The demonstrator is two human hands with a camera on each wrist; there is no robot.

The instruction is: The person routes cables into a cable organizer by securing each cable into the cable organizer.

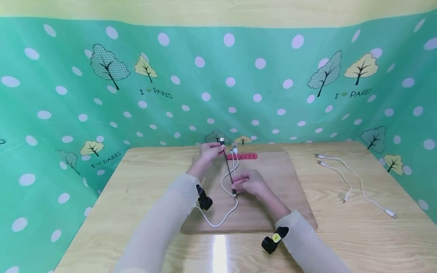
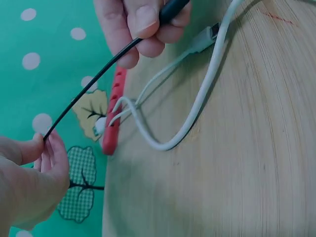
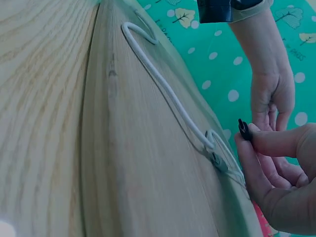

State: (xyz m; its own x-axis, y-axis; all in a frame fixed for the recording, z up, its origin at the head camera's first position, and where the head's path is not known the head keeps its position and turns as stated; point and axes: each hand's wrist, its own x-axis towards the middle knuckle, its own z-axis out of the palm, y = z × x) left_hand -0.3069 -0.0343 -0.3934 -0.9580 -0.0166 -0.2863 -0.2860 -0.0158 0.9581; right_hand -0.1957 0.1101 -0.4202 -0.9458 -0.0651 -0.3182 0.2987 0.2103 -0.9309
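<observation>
A short black USB cable (image 1: pixel 228 165) is stretched between my two hands above a wooden board. My left hand (image 1: pixel 211 152) pinches its far end, just below the USB plug (image 1: pixel 222 140). My right hand (image 1: pixel 250 182) pinches the near end at the small black connector (image 3: pixel 244 130). Behind the cable, a red slotted cable holder (image 1: pixel 248 156) lies along the board's far edge. Two white cables (image 2: pixel 197 103) run through its left slots in the head view, with their plugs (image 1: pixel 235 149) upright there. One white cable curves across the board below my hands.
The wooden board (image 1: pixel 280 197) lies on a light wood table (image 1: pixel 143 182). Two more white cables (image 1: pixel 360 182) lie on the table to the right. A green dotted curtain (image 1: pixel 191 87) hangs behind and at the sides.
</observation>
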